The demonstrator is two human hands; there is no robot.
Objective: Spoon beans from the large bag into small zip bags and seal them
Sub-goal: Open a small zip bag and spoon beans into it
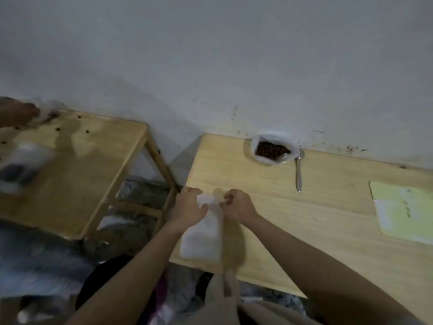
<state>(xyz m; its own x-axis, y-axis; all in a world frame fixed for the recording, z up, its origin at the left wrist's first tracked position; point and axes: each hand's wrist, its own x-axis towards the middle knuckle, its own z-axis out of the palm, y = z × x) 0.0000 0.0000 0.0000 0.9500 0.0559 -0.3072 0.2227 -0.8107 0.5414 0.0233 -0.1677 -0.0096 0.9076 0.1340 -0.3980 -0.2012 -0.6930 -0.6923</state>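
A small clear zip bag [201, 238] lies at the near left corner of the wooden table [304, 219], its top end pointing away from me. My left hand [188, 208] and my right hand [237, 206] both pinch that top end, one on each side. The large bag of dark beans [271, 150] stands open against the wall at the back of the table. A metal spoon [298, 174] rests on the table just right of it, handle toward me.
A pale yellow sheet [405, 212] lies at the table's right edge. To the left stands a second wooden table [93, 165] with scattered beans, blurred plastic bags [21, 165], and another person's hand [16, 111]. Cluttered floor shows between the tables.
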